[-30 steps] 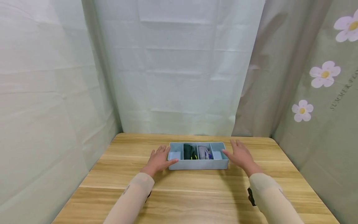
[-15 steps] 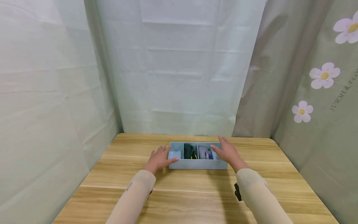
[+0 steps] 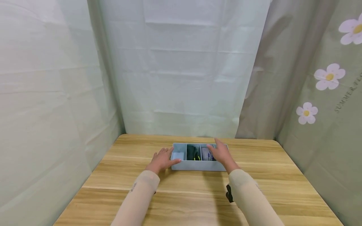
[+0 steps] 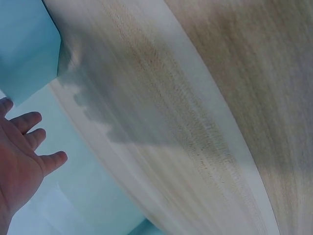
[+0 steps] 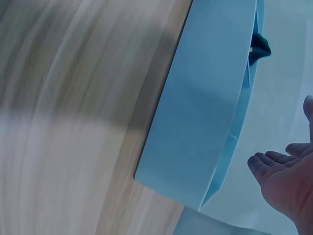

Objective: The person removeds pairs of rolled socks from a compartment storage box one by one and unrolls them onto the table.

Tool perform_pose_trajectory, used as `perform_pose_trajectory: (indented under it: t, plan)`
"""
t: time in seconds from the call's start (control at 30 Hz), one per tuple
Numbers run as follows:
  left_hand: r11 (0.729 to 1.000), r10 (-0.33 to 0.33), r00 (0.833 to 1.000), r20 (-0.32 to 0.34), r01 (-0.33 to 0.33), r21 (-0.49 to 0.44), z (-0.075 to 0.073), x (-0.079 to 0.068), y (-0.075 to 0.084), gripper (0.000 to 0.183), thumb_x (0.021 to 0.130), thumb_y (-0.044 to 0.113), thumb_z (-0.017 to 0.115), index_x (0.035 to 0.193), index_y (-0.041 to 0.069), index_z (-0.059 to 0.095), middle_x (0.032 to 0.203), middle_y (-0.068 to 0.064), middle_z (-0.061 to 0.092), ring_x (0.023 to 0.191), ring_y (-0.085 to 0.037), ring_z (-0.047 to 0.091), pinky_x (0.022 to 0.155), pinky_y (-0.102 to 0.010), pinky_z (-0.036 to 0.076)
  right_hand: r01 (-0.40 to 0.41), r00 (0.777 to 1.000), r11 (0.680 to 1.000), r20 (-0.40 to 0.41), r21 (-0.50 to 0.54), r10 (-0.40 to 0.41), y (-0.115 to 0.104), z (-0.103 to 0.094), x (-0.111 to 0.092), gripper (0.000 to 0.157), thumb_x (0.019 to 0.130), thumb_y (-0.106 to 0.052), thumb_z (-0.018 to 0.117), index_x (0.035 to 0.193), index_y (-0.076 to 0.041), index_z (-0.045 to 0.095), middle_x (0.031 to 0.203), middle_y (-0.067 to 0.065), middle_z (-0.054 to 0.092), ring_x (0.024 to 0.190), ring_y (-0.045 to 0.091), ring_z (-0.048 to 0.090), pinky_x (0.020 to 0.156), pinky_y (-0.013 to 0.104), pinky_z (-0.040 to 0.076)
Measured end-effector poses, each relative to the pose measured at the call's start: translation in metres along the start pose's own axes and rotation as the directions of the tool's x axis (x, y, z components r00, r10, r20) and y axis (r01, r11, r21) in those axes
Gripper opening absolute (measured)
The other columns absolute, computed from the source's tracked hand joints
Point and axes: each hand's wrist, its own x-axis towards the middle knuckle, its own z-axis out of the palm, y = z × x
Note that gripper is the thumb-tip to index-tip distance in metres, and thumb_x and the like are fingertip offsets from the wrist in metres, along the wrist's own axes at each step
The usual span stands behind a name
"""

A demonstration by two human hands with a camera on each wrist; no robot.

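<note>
A light blue organizer box (image 3: pixel 195 165) with a row of compartments stands on the wooden table. My left hand (image 3: pixel 161 160) is at its left end, fingers spread and thumb toward the front rim; whether it touches is unclear. In the left wrist view the fingers of that hand (image 4: pixel 22 159) are loosely extended below the box's corner (image 4: pixel 29 49). Over the right compartments hovers my right hand (image 3: pixel 222 153), holding nothing; the right wrist view shows this hand (image 5: pixel 288 181) apart from the box (image 5: pixel 195 103). Dark green folded cloth (image 3: pixel 192 153) and a grey item with blue marks (image 3: pixel 205 153) lie in the middle compartments.
The wooden table (image 3: pixel 181 197) extends in front of the box and to both sides. Pale cloth hangings (image 3: pixel 181 78) rise behind the table and at its sides, the right one printed with flowers (image 3: pixel 329 77).
My right hand has moved left, from beside the box's right end to over its right compartments. The left hand has stayed nearly still at the left end.
</note>
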Motion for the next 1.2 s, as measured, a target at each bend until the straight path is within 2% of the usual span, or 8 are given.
perform_pose_trajectory:
  t: [0.17,0.33,0.57,0.9,1.2]
  plan:
    - [1.0,-0.006,1.0,0.002,0.006,-0.006,0.0,0.001,-0.001,0.089,0.089,0.067,0.057,0.156,0.012,0.033,0.154,-0.02,0.037,0.146,-0.04,0.024,0.113,-0.066,0.016,-0.054,0.998,0.996,-0.006,0.069,0.055,-0.005,0.01,-0.002,0.07,0.105,-0.04,0.047,0.156,0.0,0.022,0.159,0.024,0.024,0.144,0.043,0.024,0.113,0.059,0.025]
    - [1.0,-0.02,1.0,0.003,0.02,-0.019,0.001,0.001,-0.003,0.089,0.089,0.067,0.058,0.156,0.014,0.033,0.155,-0.017,0.038,0.146,-0.041,0.023,0.113,-0.066,0.015,-0.076,0.996,0.992,-0.033,0.103,0.079,-0.008,0.02,-0.001,0.068,0.104,-0.04,0.049,0.153,0.003,0.029,0.155,0.026,0.031,0.141,0.045,0.03,0.111,0.059,0.03]
    - [0.999,-0.022,1.0,0.008,0.022,-0.036,0.002,0.003,-0.006,0.09,0.088,0.068,0.058,0.157,0.015,0.032,0.154,-0.014,0.039,0.145,-0.041,0.023,0.112,-0.067,0.016,-0.096,0.994,0.985,-0.038,0.142,0.103,-0.011,0.03,-0.004,0.069,0.104,-0.039,0.048,0.153,0.005,0.027,0.155,0.027,0.03,0.142,0.045,0.028,0.112,0.058,0.028]
    - [0.998,-0.027,1.0,0.009,0.027,-0.05,0.004,0.003,-0.004,0.09,0.088,0.067,0.058,0.157,0.015,0.03,0.155,-0.014,0.039,0.146,-0.041,0.023,0.113,-0.066,0.016,-0.129,0.99,0.979,-0.038,0.159,0.136,-0.009,0.038,-0.003,0.068,0.104,-0.038,0.049,0.151,0.008,0.03,0.153,0.029,0.032,0.14,0.047,0.03,0.111,0.059,0.03]
    - [0.998,-0.032,0.999,0.004,0.032,-0.062,0.002,0.001,-0.002,0.091,0.088,0.068,0.059,0.157,0.015,0.032,0.154,-0.015,0.04,0.145,-0.041,0.024,0.113,-0.065,0.016,-0.147,0.98,0.976,-0.112,0.163,0.167,-0.013,0.048,-0.002,0.068,0.105,-0.035,0.048,0.149,0.013,0.028,0.151,0.033,0.033,0.138,0.048,0.032,0.111,0.057,0.03]
